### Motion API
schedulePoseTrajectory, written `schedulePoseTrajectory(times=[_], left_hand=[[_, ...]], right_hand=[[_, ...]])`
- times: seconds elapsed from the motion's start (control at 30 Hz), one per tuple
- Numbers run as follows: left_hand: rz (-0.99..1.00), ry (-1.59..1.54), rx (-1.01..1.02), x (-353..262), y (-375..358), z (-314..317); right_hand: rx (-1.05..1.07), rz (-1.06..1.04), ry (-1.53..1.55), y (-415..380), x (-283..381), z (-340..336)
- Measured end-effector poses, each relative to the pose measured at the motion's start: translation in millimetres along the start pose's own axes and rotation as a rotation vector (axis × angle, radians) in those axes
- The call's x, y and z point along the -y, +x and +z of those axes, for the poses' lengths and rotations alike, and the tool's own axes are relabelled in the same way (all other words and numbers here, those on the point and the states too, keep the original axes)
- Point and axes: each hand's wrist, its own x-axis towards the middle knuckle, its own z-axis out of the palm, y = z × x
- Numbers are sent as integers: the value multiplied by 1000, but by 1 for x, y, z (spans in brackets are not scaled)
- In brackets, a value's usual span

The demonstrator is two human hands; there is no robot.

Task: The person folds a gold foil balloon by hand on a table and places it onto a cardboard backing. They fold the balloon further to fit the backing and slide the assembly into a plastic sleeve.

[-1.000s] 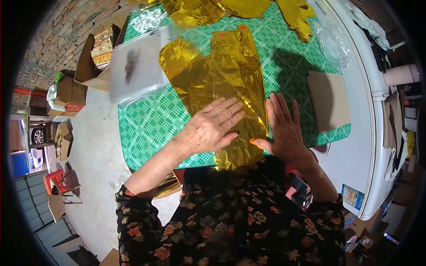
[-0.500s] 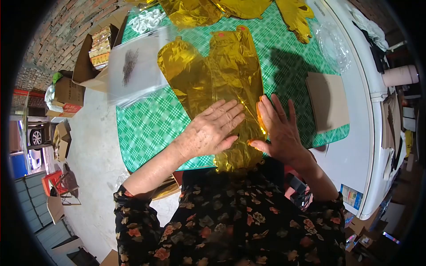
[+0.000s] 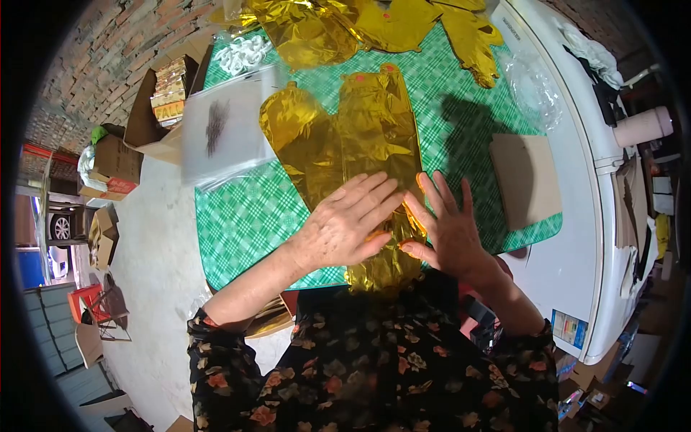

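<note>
A flat gold foil balloon [image 3: 378, 129], not inflated, lies on the green checked tablecloth [image 3: 245, 223], its near end hanging at the table's front edge. My left hand [image 3: 338, 227] rests palm down across it, fingers stretched out together and thumb apart. On the balloon's right edge is my right hand [image 3: 457, 237], fingers spread, with the index fingertip close to the left hand's fingers. Neither hand grips anything that I can see. The foil under both palms is hidden.
More flat gold foil balloons [image 3: 396, 27] lie along the far side. White rings [image 3: 241, 54] and a stack of clear plastic bags [image 3: 237, 119] are at the left. Brown cardboard [image 3: 529, 180] and a clear plastic bundle [image 3: 534, 90] sit at right, beside a white appliance [image 3: 576, 216].
My right hand has shifted inward over the balloon's edge, its index finger now nearer my left hand. The left hand stays flat on the foil. The whole view has tilted slightly.
</note>
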Motion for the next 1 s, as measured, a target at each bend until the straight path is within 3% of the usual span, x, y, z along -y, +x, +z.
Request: schedulePoseTrajectory(times=[0.07,0.33,1.0], left_hand=[[11,-5,-68,-5,19,-1],[-20,41,9,14,55,60],[-360,384,25,47,83,67]], right_hand=[[8,8,4,-1,0,1],[-43,-35,-7,-3,-3,9],[-18,4,9,-2,0,5]])
